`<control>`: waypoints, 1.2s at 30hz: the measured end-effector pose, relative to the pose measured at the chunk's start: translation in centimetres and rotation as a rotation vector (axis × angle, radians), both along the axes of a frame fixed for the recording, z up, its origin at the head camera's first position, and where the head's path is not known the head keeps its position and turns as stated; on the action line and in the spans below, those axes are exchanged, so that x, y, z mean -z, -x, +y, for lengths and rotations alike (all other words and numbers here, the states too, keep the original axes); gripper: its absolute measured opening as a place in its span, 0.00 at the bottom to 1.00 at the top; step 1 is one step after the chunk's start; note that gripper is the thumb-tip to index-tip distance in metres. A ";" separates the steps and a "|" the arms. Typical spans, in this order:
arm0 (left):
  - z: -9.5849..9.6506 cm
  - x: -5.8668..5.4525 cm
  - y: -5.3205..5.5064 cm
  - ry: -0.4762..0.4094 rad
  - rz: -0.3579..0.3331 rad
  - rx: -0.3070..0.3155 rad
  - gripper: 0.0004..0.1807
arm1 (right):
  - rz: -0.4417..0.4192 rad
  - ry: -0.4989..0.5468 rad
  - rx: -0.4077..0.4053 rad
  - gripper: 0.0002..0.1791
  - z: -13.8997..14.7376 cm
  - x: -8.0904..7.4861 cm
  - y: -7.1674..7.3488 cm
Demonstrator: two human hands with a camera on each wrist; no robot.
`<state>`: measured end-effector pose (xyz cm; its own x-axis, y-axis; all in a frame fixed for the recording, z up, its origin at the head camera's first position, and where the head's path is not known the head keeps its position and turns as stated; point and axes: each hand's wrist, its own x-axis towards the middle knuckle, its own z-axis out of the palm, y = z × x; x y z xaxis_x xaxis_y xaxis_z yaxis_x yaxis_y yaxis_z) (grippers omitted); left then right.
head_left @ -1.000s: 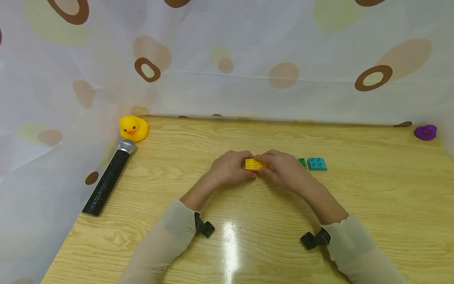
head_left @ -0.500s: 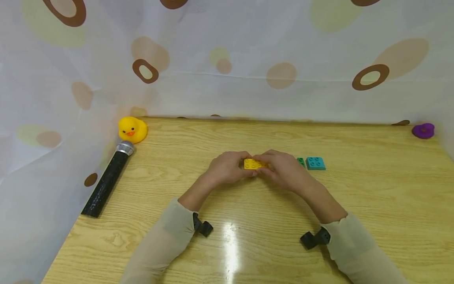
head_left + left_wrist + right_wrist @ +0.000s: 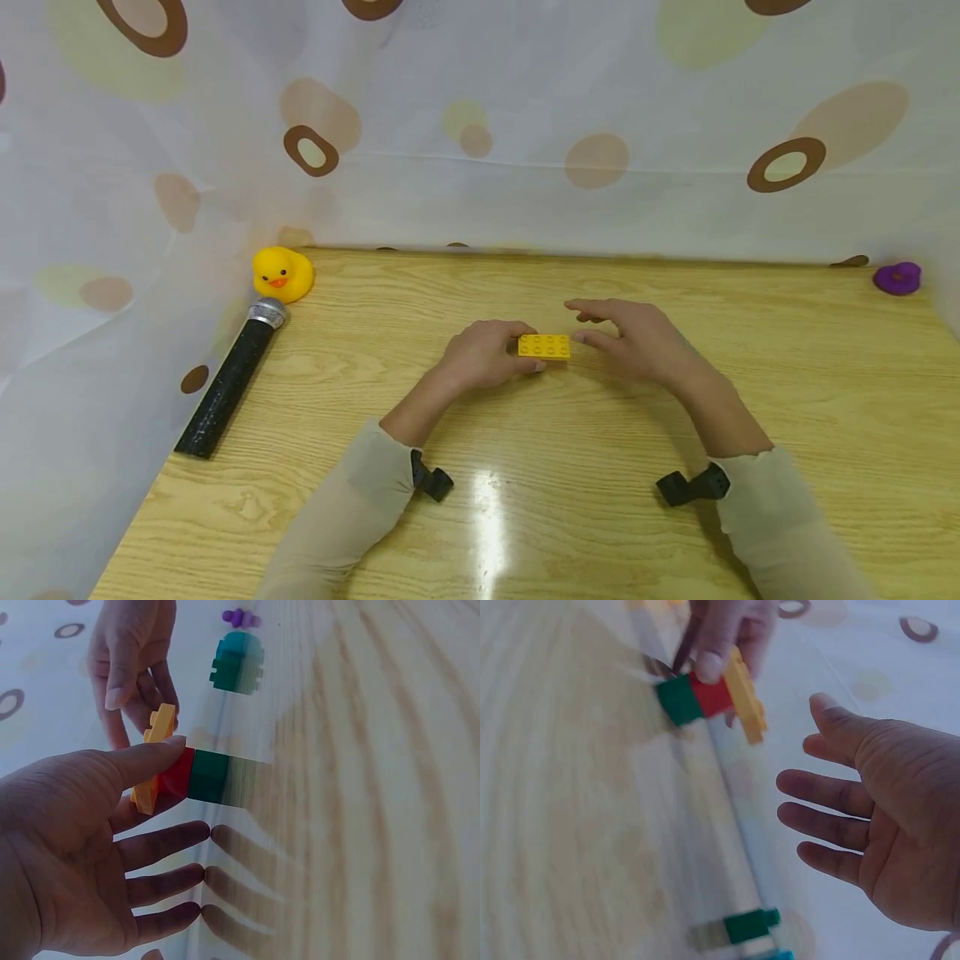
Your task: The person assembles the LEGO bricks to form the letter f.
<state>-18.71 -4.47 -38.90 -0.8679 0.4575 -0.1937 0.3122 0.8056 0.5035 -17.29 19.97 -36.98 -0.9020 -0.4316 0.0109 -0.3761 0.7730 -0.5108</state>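
Note:
Mid-table, my left hand (image 3: 483, 354) holds a small stack of toy building bricks between thumb and finger, its other fingers spread. A long yellow brick (image 3: 544, 347) lies on top, a red brick (image 3: 177, 774) sits in the middle, and a green brick (image 3: 208, 778) is at the bottom, on the table. My right hand (image 3: 633, 342) hovers just right of the stack, apart from it, fingers loosely extended and holding nothing. In the right wrist view a separate green brick (image 3: 748, 925) stands beside a teal brick (image 3: 776, 955); the right hand mostly hides them from the head view.
A yellow rubber duck (image 3: 283, 273) sits at the back left, touching or nearly touching the head of a black microphone (image 3: 228, 379). At the far right is a small purple duck-shaped toy (image 3: 897, 278). A patterned curtain (image 3: 525, 125) borders the wooden table (image 3: 375, 533).
My right hand has let go of the yellow brick and moved right and slightly up, covering the loose green and teal bricks. The left hand keeps its hold.

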 end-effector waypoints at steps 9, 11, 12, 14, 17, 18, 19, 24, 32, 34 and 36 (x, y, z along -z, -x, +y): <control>0.0 0.0 0.0 -0.001 -0.010 -0.027 0.30 | -0.011 -0.015 0.061 0.27 2.7 -1.3 0.2; 0.0 0.0 0.0 -0.007 -0.011 -0.033 0.30 | -0.017 -0.023 0.066 0.28 3.0 -1.3 0.3; 0.0 0.0 0.0 -0.010 -0.013 -0.035 0.30 | -0.019 -0.024 0.066 0.28 3.2 -1.2 0.4; -0.1 0.1 0.0 -0.015 -0.015 -0.037 0.30 | -0.025 -0.027 0.068 0.28 3.5 -1.2 0.4; 0.0 0.2 0.1 -0.019 -0.019 -0.039 0.30 | -0.051 -0.029 0.062 0.28 4.1 -1.2 0.5; 0.0 0.2 0.1 -0.019 -0.021 -0.039 0.30 | -0.067 -0.031 0.061 0.28 4.3 -1.1 0.6; 0.0 0.1 0.1 -0.018 -0.020 -0.039 0.30 | -0.084 -0.036 0.060 0.28 4.6 -1.1 0.6; 0.0 0.0 0.0 -0.013 -0.019 -0.041 0.30 | -0.157 -0.064 0.070 0.26 5.9 -0.9 0.8; -0.1 0.1 0.0 -0.011 -0.015 -0.043 0.30 | -0.186 -0.116 0.057 0.27 7.1 -0.4 1.1; -0.1 0.1 0.0 -0.010 -0.013 -0.043 0.29 | -0.175 -0.116 0.039 0.27 7.3 -0.1 1.2; -0.1 0.1 0.0 -0.010 -0.013 -0.041 0.29 | -0.168 -0.110 0.027 0.26 7.4 0.2 1.3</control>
<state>-18.68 -4.55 -38.96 -0.8835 0.4236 -0.2002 0.2727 0.8123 0.5155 -18.55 27.34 -37.15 -0.8985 -0.3972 -0.1870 -0.2708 0.8366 -0.4762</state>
